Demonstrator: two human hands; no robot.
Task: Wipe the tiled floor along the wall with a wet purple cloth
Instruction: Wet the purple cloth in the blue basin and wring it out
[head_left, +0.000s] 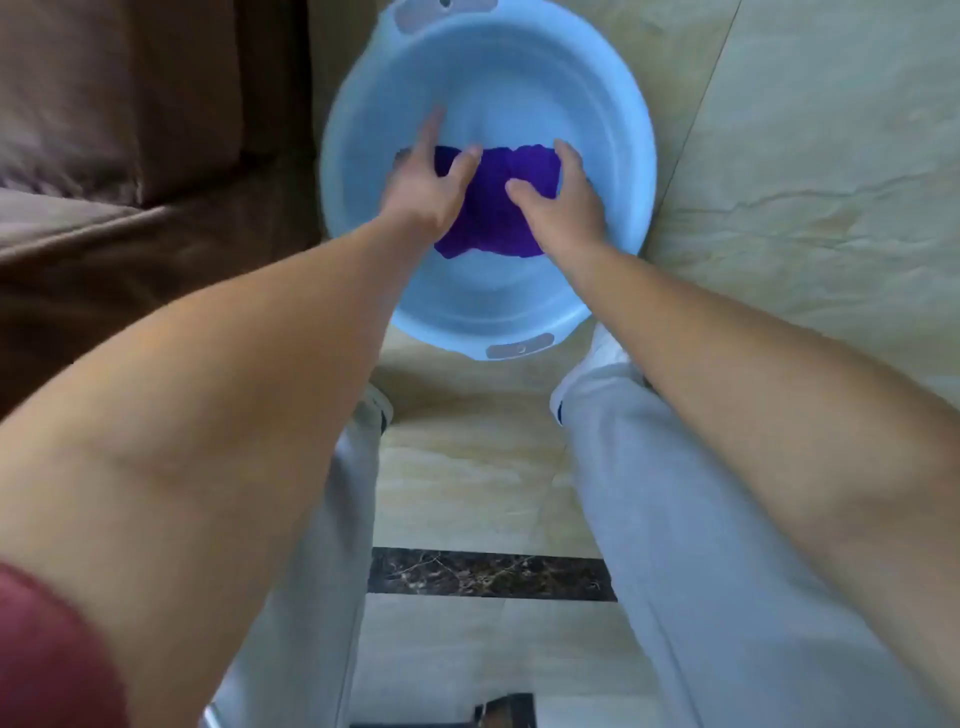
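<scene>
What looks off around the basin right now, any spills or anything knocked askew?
Nothing stands out. The blue basin sits upright on the tiled floor, and the left hand and right hand both press the purple cloth inside it. No spill shows.

Bright even daylight, motion blur, wide-angle edge stretch

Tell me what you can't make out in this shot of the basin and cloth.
- Water in the basin: head view, motion blur; no clear waterline.
- Cloth: its ends lie under the left hand and right hand; how firmly they grip is unclear.
- Basin's far rim: cut off by the top edge.
- Brown furniture at left: blurred, cut off by the frame edge.
</scene>
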